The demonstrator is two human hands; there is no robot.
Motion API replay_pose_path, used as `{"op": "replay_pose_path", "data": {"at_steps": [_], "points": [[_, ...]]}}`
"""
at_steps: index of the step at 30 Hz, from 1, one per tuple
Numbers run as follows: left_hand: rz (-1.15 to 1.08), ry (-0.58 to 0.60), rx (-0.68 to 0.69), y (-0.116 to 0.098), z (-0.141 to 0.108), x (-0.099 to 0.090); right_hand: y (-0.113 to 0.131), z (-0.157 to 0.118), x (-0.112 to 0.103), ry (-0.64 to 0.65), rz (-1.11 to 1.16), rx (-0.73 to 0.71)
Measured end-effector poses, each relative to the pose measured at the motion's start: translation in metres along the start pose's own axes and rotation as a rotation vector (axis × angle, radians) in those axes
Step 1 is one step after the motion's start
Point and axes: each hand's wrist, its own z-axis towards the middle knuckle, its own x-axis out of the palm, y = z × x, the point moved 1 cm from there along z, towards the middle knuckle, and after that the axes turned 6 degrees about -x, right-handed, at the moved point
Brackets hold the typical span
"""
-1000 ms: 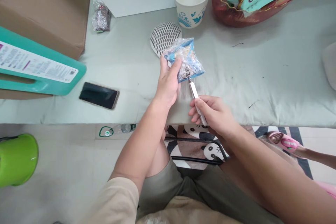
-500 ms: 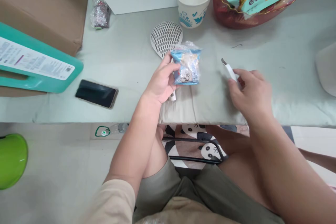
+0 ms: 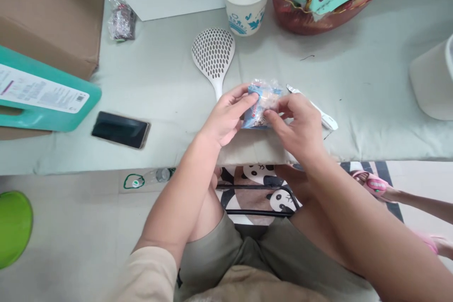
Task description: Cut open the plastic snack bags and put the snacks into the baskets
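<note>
Both hands are on a small blue snack packet with a crinkled clear plastic wrapper, held just above the table's front part. My left hand grips its left side, thumb on the front. At the packet's right side, my right hand pinches the clear plastic between thumb and fingers. Beyond my right hand lies a white utility knife on the cloth, partly hidden by the hand. A white slotted skimmer lies flat behind my left hand, which covers part of its handle.
A paper cup and a red bowl of snacks stand at the back. To the left are a phone, a green jug, a cardboard box and a wrapped item. A white container stands right.
My right hand has put the utility knife down on the table and moved left to the packet. The packet, in my left hand, is now lower and slightly to the right.
</note>
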Motion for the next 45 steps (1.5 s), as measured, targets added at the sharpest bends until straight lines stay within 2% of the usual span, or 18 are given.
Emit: {"op": "replay_pose_path", "data": {"at_steps": [9, 13, 19, 23, 28, 32, 36, 37, 39, 42, 43, 45], "points": [[-0.075, -0.053, -0.030, -0.001, -0.001, 0.007, 0.014, -0.005, -0.009, -0.100, -0.018, -0.061], [-0.104, -0.091, -0.004, -0.001, 0.001, 0.008, 0.013, -0.007, -0.009, -0.191, -0.043, -0.104], [-0.021, -0.089, -0.016, -0.002, 0.000, 0.006, 0.001, -0.006, -0.002, -0.255, -0.112, -0.291], [-0.043, -0.133, 0.014, -0.003, 0.002, 0.004, 0.005, -0.009, -0.001, -0.258, -0.144, -0.425], [-0.061, -0.243, 0.141, -0.006, 0.009, -0.011, 0.018, -0.019, 0.000, -0.135, -0.079, -0.583], [0.013, -0.323, 0.260, -0.007, 0.015, -0.029, 0.026, -0.030, 0.004, -0.032, -0.095, -0.663], [0.104, -0.340, 0.270, -0.008, 0.016, -0.037, 0.028, -0.032, 0.005, 0.170, -0.017, -0.733], [0.118, -0.328, 0.249, -0.009, 0.014, -0.036, 0.027, -0.031, 0.004, 0.178, 0.031, -0.714], [0.125, -0.291, 0.189, -0.011, 0.011, -0.031, 0.022, -0.026, -0.001, 0.081, 0.128, -0.571], [0.121, -0.174, 0.064, -0.014, 0.003, -0.018, 0.008, -0.016, -0.007, -0.111, 0.268, -0.139], [0.130, -0.116, 0.023, -0.015, 0.000, -0.014, 0.004, -0.013, -0.007, -0.107, 0.329, -0.002], [0.170, -0.001, -0.029, -0.015, -0.004, -0.009, -0.002, -0.009, -0.006, 0.017, 0.469, 0.212]]}}
